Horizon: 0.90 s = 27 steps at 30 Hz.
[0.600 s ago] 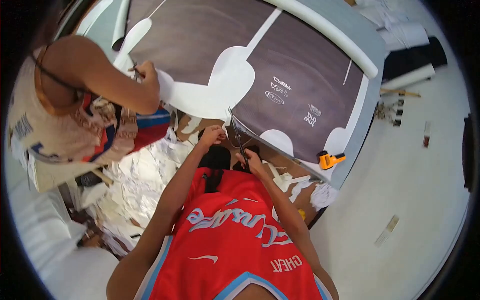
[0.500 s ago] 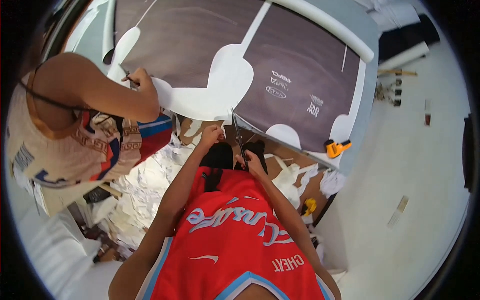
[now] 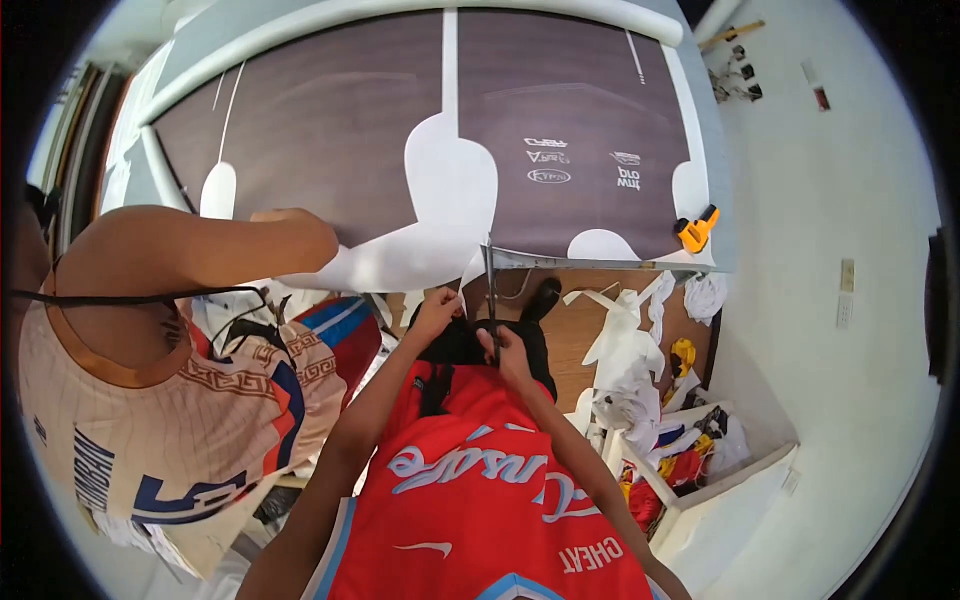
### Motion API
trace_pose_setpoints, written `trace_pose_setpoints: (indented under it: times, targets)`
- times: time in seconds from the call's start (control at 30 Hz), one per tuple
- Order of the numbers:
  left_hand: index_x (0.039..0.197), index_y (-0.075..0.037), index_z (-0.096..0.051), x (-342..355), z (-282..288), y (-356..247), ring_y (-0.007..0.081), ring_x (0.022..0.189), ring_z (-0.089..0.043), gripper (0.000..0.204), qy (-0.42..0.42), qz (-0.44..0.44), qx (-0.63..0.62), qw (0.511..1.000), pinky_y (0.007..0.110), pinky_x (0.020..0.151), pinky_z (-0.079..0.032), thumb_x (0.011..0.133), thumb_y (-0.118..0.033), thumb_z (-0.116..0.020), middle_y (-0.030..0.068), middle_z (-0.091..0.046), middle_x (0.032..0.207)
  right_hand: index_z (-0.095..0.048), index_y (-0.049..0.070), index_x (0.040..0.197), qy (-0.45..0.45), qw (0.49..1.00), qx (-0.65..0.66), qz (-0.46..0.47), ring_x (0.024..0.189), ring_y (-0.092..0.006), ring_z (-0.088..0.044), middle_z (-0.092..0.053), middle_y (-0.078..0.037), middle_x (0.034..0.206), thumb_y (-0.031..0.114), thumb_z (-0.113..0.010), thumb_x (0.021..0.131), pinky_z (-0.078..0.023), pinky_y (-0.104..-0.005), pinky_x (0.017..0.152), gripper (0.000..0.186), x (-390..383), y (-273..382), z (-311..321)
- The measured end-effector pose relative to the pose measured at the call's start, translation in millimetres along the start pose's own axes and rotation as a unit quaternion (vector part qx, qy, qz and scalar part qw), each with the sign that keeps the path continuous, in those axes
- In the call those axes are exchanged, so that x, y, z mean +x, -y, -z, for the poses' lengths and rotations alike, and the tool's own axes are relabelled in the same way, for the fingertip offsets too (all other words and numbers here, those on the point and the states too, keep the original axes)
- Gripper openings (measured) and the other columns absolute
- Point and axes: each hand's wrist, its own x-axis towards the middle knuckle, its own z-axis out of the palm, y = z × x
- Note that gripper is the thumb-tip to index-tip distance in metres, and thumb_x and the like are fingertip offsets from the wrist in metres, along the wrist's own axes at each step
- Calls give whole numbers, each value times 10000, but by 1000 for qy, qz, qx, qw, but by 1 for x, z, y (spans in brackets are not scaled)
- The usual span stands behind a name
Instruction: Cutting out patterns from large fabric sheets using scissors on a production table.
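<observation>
My right hand (image 3: 507,352) is closed round the handles of a pair of long dark scissors (image 3: 491,290). The blades point away from me, their tips at the near edge of a large dark grey printed sheet (image 3: 330,130) with white margins. Just left of the scissors, my left hand (image 3: 437,310) is closed, its fingertips pinching a narrow white strip (image 3: 471,270) hanging from the sheet's edge. On my left, another person's bent arm (image 3: 240,245) reaches over the sheet; that hand is mostly hidden.
A white roll (image 3: 370,17) lies along the table's far side. An orange hand tool (image 3: 697,229) sits at the sheet's near right corner. White scraps (image 3: 625,350) lie on the brown floor, beside a white box (image 3: 735,495) holding colourful cloth. A white wall (image 3: 840,200) stands right.
My view has shifted, showing more of the table's left part and the box at right. A white strip now hangs beside my left hand. The other person's scissors are no longer visible.
</observation>
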Motion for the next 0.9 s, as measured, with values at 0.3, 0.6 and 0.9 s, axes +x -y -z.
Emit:
trace_pose_setpoints:
  times: [0.3,0.6,0.9]
  targets:
    - [873,-37,-683,-38,46,11,226,639,-613,198,-45,-91,247,964,332,584,-479,874,-208,-583,97,-627,702,-582,77,709,-128,986,-26,106,492,-72,-451,-482,29,561,427,-691,830,-352,-234,466,385,31,-40,-78]
    - [1154,-91,-621,-52,46,-94,307,1010,-582,342,-168,-387,438,794,414,838,-466,815,-140,-622,140,-607,1092,-549,71,641,-84,994,-18,61,480,-69,-472,-490,18,549,458,-694,816,-361,-233,456,449,-7,-20,-96]
    - [1277,-104,-532,-45,51,-66,309,1295,-387,510,-145,-337,548,752,399,1022,-361,777,-115,-636,157,-421,1385,-605,41,689,-39,998,-10,45,468,-85,-469,-488,14,537,438,-710,806,-355,-250,443,428,1,16,-71]
